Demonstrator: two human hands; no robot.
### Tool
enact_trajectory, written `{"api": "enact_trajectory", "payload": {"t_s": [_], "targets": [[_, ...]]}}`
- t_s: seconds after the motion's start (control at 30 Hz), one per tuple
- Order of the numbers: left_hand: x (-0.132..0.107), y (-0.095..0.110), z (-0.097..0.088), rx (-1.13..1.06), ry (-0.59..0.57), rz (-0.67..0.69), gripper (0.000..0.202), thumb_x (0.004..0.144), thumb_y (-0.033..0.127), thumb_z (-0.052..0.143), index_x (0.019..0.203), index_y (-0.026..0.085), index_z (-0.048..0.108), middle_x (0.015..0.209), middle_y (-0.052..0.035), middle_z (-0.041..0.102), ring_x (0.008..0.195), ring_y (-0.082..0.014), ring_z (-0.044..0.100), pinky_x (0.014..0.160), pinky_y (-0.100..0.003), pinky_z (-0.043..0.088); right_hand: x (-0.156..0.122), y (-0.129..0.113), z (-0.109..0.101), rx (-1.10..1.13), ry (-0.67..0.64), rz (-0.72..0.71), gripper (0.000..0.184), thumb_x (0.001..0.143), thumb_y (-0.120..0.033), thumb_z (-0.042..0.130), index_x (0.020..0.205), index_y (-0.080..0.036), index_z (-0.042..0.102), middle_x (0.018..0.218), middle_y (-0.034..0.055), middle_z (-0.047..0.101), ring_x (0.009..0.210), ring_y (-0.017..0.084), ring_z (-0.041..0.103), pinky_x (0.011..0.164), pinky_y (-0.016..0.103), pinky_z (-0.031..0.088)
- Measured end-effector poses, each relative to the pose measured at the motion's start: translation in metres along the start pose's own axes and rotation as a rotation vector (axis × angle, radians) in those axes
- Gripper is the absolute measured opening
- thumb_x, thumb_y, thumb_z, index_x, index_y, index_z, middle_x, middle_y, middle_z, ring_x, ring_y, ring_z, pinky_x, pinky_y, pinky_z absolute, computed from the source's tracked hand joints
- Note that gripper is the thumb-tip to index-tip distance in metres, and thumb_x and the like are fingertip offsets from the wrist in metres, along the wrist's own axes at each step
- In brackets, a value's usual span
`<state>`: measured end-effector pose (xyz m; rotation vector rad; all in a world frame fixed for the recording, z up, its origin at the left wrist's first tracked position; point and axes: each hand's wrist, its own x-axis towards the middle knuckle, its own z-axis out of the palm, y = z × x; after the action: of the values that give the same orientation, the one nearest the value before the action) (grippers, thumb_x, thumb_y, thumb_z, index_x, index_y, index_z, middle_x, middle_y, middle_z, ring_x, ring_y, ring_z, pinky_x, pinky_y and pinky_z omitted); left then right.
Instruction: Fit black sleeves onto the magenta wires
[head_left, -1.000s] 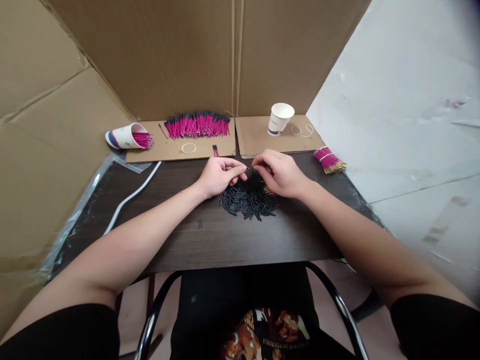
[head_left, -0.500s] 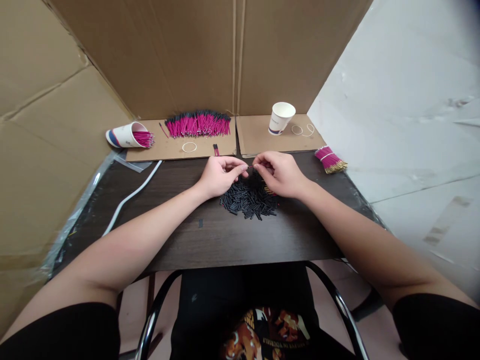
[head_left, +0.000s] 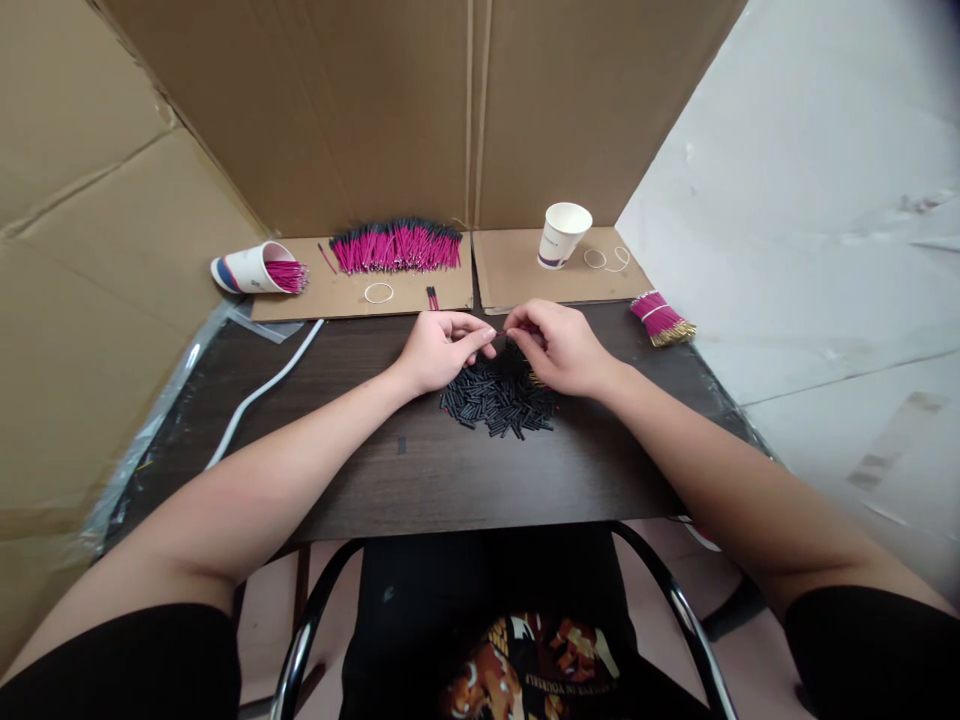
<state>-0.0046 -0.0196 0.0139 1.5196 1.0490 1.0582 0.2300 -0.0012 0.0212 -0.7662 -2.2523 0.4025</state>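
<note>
Above a heap of short black tubes (head_left: 491,400), my left hand (head_left: 442,350) and my right hand (head_left: 559,345) meet fingertip to fingertip. Both are closed in a pinch on one thin, dark reddish wire (head_left: 501,333), of which only a short stretch shows between them. Whether a black tube is on that wire I cannot make out. Gold-coloured wire ends (head_left: 535,380) peek out below my right hand, on the heap's right side; the rest of them is hidden. Just beyond my left hand, a few pink wires with black ends (head_left: 432,298) lie on cardboard.
A wide row of black-ended pink wires (head_left: 396,247) lies at the back. To its left, a tipped paper cup (head_left: 247,270) holds more pink wires. An upright paper cup (head_left: 563,236), rubber bands (head_left: 379,293) and a banded wire bundle (head_left: 663,318) stand or lie around. A white cable (head_left: 262,390) crosses the left side.
Almost nothing differs. My right hand has shifted very slightly up and left, narrowing the visible gap between the fingertips. Both hands keep their pinch on the wire.
</note>
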Motion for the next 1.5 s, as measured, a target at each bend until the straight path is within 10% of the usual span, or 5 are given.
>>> {"api": "enact_trajectory", "payload": {"t_s": [0.63, 1.13, 1.5], "targets": [[0.005, -0.003, -0.008, -0.221, 0.001, -0.018, 0.03, 0.09, 0.037, 0.082, 0.107, 0.012, 0.081, 0.086, -0.0109, 0.082, 0.059, -0.0107, 0.062, 0.057, -0.026, 0.05, 0.001, -0.008, -0.002, 0.014, 0.129, -0.023, 0.008, 0.105, -0.024, 0.067, 0.099, -0.022, 0.073, 0.096, 0.0063, 0.07, 0.085, 0.022, 0.064, 0.08, 0.039, 0.052], [-0.004, -0.003, -0.003, -0.025, -0.163, 0.084, 0.03, 0.083, 0.036, 0.093, 0.102, 0.015, 0.083, 0.098, -0.0101, 0.086, 0.083, -0.0193, 0.079, 0.084, -0.037, 0.066, -0.001, -0.015, 0.01, 0.549, 0.085, 0.35, 0.03, 0.097, -0.049, 0.08, 0.098, -0.02, 0.076, 0.09, 0.0046, 0.077, 0.074, 0.016, 0.065, 0.07, 0.034, 0.054], [0.007, 0.001, -0.018, 0.17, 0.132, 0.1, 0.02, 0.086, 0.037, 0.083, 0.085, 0.016, 0.082, 0.078, -0.0067, 0.08, 0.067, -0.0166, 0.068, 0.07, -0.033, 0.058, 0.003, -0.011, 0.002, 0.415, 0.117, 0.371, 0.031, 0.096, -0.049, 0.077, 0.104, -0.02, 0.079, 0.086, 0.0045, 0.075, 0.067, 0.016, 0.057, 0.063, 0.033, 0.048]]}}
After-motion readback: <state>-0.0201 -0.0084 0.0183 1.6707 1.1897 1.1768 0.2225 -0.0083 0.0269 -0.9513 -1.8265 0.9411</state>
